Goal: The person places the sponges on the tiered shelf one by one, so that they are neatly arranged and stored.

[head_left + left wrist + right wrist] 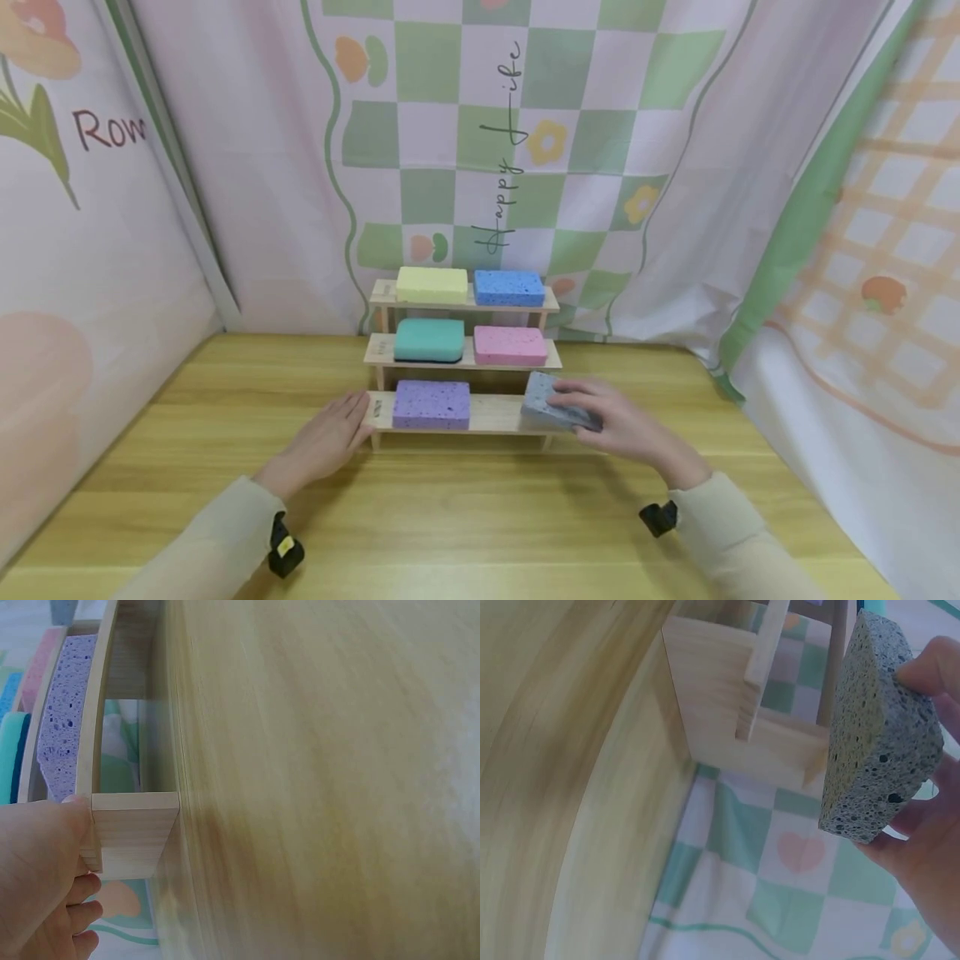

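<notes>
A three-step wooden display rack (495, 414) stands on the table, stepping up toward the back. My left hand (327, 435) holds the left end of its lowest step, with the thumb at the board's edge in the left wrist view. A grey, pored sponge (881, 735) is gripped between the thumb and fingers of my right hand (618, 423). It is tilted over the right end of the lowest step; whether it touches the board I cannot tell. On that step's left half lies a purple sponge (432, 405).
The middle step carries a teal sponge (429, 340) with a dark base and a pink sponge (510, 345). A pale yellow sponge (432, 285) and a blue sponge (509, 287) sit on the top step. Patterned curtains (270, 167) enclose the wooden table (450, 517).
</notes>
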Action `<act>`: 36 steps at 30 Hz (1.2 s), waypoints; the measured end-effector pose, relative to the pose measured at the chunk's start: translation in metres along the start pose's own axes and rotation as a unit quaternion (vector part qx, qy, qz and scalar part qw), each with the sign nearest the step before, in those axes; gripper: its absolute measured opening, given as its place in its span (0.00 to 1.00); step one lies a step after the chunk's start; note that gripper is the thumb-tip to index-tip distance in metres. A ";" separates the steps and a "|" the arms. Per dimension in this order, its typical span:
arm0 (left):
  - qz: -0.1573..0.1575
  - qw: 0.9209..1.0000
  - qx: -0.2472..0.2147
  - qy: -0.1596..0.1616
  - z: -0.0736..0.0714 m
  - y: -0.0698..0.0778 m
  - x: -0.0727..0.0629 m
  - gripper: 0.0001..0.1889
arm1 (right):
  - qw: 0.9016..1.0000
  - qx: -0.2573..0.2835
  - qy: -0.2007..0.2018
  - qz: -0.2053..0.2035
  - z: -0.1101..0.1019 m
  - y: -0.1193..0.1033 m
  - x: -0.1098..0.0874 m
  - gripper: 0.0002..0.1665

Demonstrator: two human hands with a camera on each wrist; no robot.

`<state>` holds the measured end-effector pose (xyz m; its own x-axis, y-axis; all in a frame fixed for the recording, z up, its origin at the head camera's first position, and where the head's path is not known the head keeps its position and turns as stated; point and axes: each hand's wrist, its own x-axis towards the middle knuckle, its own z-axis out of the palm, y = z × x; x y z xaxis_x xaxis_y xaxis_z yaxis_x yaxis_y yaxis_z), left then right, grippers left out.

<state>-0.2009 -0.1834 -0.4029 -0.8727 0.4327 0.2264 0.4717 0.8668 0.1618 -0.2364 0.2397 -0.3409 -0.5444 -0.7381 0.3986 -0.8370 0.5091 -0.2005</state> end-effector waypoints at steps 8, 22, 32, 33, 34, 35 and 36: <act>0.005 1.000 0.003 0.004 0.000 0.000 0.000 0.28 | 0.999 -0.011 -0.010 -0.029 0.015 0.003 0.012 0.27; 0.001 1.000 0.004 0.001 0.000 0.000 -0.001 0.28 | 0.997 0.024 -0.070 0.003 0.035 0.002 0.029 0.26; 0.002 1.000 0.001 0.001 0.000 0.000 0.000 0.28 | 0.996 0.030 -0.082 0.007 0.042 0.000 0.037 0.28; 0.002 1.000 0.001 0.000 0.000 0.000 0.000 0.28 | 0.996 0.030 -0.083 0.005 0.042 0.000 0.038 0.28; 0.001 1.000 0.001 -0.001 0.000 0.000 0.000 0.28 | 0.996 0.030 -0.084 0.004 0.043 0.000 0.038 0.28; 0.001 1.000 0.001 -0.001 0.000 0.000 0.000 0.28 | 0.996 0.030 -0.086 0.003 0.043 0.000 0.039 0.28; 0.000 1.000 0.001 -0.002 0.000 0.001 0.000 0.28 | 0.996 0.031 -0.088 0.002 0.043 0.000 0.040 0.28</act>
<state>-0.2006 -0.1830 -0.4027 -0.8736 0.4329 0.2224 0.4707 0.8677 0.1599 -0.2600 0.1912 -0.3635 -0.5436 -0.8055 0.2360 -0.8342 0.4872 -0.2583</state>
